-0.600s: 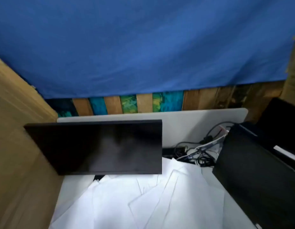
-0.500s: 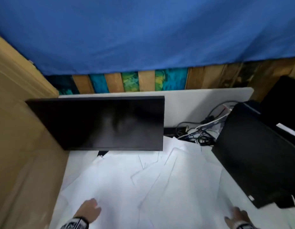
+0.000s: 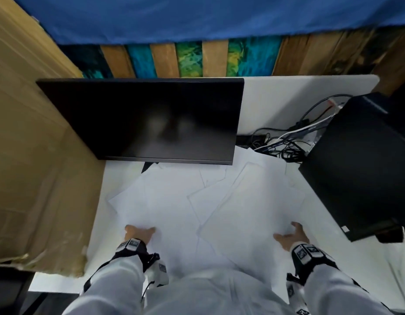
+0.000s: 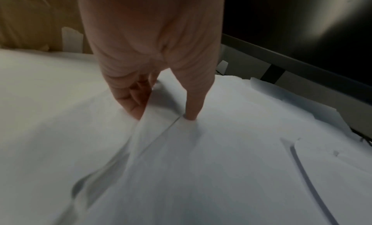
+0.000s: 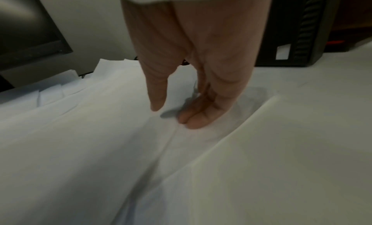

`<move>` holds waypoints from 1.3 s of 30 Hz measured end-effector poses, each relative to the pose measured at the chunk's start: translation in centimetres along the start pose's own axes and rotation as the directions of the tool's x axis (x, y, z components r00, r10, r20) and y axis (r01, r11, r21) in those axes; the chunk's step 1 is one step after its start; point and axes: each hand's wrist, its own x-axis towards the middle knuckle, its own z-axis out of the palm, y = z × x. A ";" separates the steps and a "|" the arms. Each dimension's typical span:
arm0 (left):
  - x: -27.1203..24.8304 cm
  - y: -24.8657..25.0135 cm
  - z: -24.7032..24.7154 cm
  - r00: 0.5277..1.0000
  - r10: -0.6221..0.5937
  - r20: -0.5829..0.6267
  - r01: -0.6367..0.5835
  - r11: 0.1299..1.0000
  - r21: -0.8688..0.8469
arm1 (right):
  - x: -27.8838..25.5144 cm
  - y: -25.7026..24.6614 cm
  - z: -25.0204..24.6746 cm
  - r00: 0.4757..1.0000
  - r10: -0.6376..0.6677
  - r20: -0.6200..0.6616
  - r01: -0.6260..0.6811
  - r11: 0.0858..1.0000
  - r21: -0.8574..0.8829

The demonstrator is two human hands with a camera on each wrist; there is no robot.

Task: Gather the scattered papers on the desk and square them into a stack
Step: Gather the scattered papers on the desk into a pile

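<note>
White bench (image 3: 288, 98) carries everything. Cardboard sheet (image 3: 33, 155) stands along its left edge. Dark monitor (image 3: 147, 119) at back left; black computer case (image 3: 360, 169) at right, with a tangle of cables (image 3: 285, 142) between them. White papers (image 3: 197, 201) lie fanned and overlapping across the middle of the bench, from under the monitor's lower edge toward the near side, unsquared.

Left hand (image 3: 138, 235) sits at the near left of the spread: the fingers (image 4: 136, 104) point down against a lifted sheet edge, the thumb tip presses on the paper beside it; fingers fairly straight, nothing gripped. Right hand (image 3: 290, 237) sits at the near right edge of the spread: fingertips (image 5: 197, 118) held together, pressing flat on the paper, thumb apart and just above the sheet.
</note>
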 end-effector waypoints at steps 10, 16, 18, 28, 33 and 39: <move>-1.9 1.1 0.4 0.918 0.353 0.180 -0.394 0.865 0.312 | -0.4 -3.0 1.7 0.992 -0.070 0.103 0.051 0.982 0.183; -1.5 0.9 -0.2 0.894 0.373 0.248 -0.441 0.831 0.340 | -0.9 -3.6 1.9 0.992 -0.013 0.126 -0.035 0.926 0.377; -1.2 1.0 -0.4 0.922 0.362 0.139 -0.387 0.885 0.258 | -0.7 -3.3 1.8 1.000 -0.028 -0.014 0.030 0.977 0.212; -0.1 1.2 -2.1 0.997 -0.052 -0.055 0.055 0.997 0.052 | 0.6 -2.3 -3.4 0.943 0.264 -0.200 -0.279 0.959 -0.048; 0.0 1.9 -0.6 1.000 -0.015 -0.006 0.016 0.998 0.056 | 1.4 -2.5 -2.7 0.982 0.175 -0.077 -0.173 0.984 0.028; -0.6 4.3 0.8 0.990 0.109 0.089 -0.083 0.964 -0.254 | 0.3 -3.2 -0.3 0.998 0.053 0.029 -0.055 0.998 0.042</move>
